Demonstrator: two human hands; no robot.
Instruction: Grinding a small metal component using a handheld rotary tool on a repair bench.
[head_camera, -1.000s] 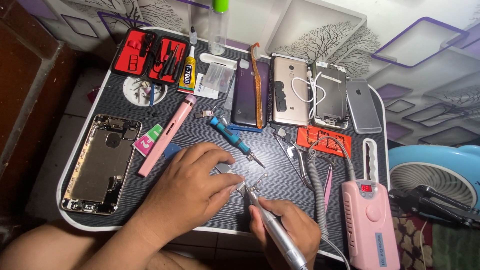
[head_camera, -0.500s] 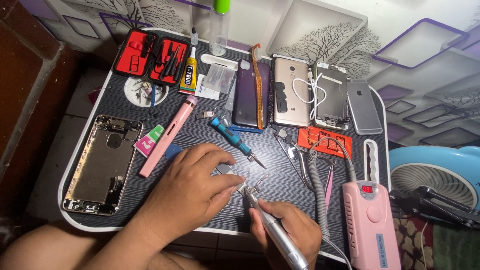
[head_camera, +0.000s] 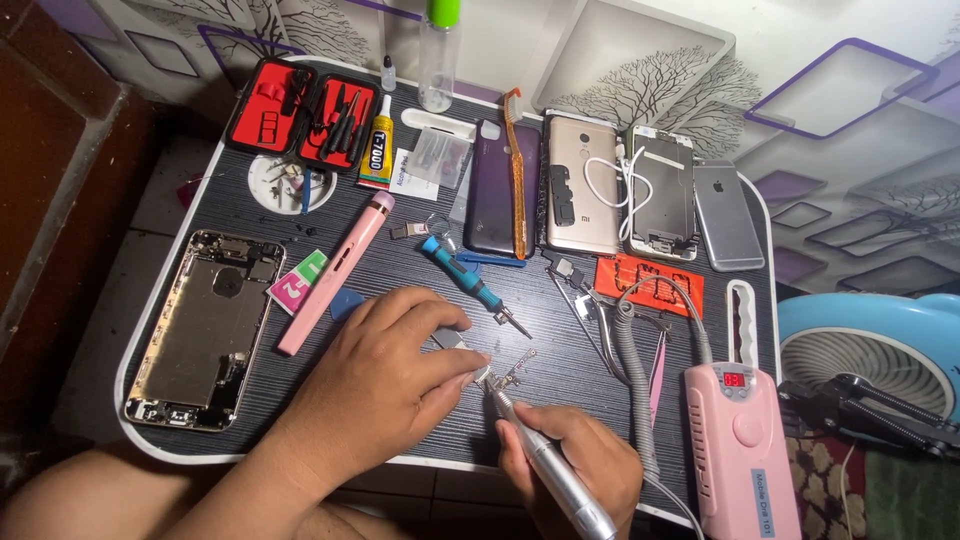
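My left hand (head_camera: 385, 385) lies flat on the dark striped table (head_camera: 600, 385), its fingertips pinning a small metal phone part (head_camera: 505, 375). A silver rotary grinder pen (head_camera: 555, 470) sits in my right hand (head_camera: 570, 470), and its tip touches the small part just right of my left fingertips. A grey coiled cord (head_camera: 630, 360) runs from the pen to a pink control box (head_camera: 740, 450) at the right.
An opened phone frame (head_camera: 205, 330) lies at the left, beside a pink pen tool (head_camera: 335, 275) and a blue screwdriver (head_camera: 470, 285). Several phones (head_camera: 580, 185) and a red tool case (head_camera: 305, 115) line the back. Tweezers (head_camera: 590, 320), a glue tube (head_camera: 377, 145) and a blue fan (head_camera: 870, 345) are nearby.
None of the table items moved. My left fingers shifted slightly on the small part while the pen tip stayed against it.
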